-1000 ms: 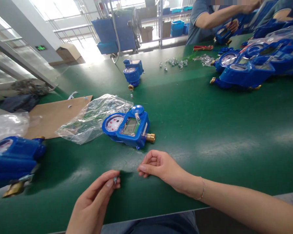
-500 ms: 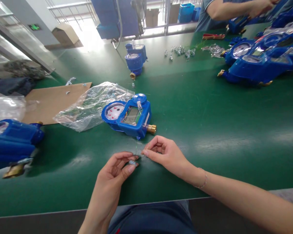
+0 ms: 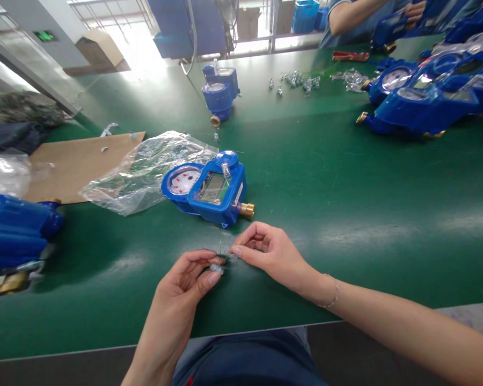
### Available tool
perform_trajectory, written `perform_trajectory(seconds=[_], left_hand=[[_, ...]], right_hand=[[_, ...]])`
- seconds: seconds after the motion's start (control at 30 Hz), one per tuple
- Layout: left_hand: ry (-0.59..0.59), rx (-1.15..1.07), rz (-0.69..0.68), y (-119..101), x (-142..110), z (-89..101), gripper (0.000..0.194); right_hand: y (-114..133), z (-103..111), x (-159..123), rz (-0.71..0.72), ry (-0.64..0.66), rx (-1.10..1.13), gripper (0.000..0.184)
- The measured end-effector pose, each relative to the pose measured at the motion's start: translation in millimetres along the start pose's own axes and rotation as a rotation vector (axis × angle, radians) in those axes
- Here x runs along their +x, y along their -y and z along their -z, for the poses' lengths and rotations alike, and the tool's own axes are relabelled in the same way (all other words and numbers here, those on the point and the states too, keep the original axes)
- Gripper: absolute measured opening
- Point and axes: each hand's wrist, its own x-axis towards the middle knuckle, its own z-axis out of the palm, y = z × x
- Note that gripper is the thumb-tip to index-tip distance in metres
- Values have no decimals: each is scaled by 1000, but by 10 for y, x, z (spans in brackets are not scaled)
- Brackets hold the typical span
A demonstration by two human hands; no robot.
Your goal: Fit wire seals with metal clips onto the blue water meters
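Observation:
A blue water meter [image 3: 235, 195] with a round dial, a small display and a brass threaded end lies on the table in front of my hands. From its near corner a thin green seal wire [image 3: 220, 239] runs down to my fingers. My left hand [image 3: 185, 284] is closed, with a small clear-blue wire seal [image 3: 216, 268] between thumb and fingers. To its right, my right hand [image 3: 271, 249] pinches what looks like the end of the wire, its fingertips almost meeting the left ones. The exact join of wire and seal is too small to make out.
A clear plastic bag [image 3: 124, 185] lies on cardboard [image 3: 70, 161] to the left. Other blue meters stand at left [image 3: 14, 236], far centre [image 3: 219, 94] and right [image 3: 422, 110]. Loose seals [image 3: 298, 80] and red-handled pliers [image 3: 350, 56] lie beyond. A co-worker's hand [image 3: 414, 13] holds a meter.
The view has shifted slightly. My hands keep almost the same pose over the wire and seal. The co-worker's hand and the meter there have moved.

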Motion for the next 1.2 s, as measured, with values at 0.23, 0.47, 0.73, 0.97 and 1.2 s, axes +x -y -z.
perform_trajectory(seconds=[0.23, 0.47, 0.73, 0.97, 1.2], left_hand=[[-24, 53, -13, -5, -10, -2, 30], [-147, 153, -19, -4, 23, 37, 32], [-127, 90, 59, 64, 77, -106, 30], [-297, 347, -138, 102, 66, -148, 28], [-236, 564, -114, -115, 78, -103, 28]], right_hand=[[-5, 18, 9, -5, 23, -2, 30], [-106, 72, 101, 18, 171, 102, 33], [-171, 227, 145, -27, 280, 261, 27], [-200, 281, 174, -102, 329, 201, 16], [-206, 249, 182, -133, 258, 177, 11]])
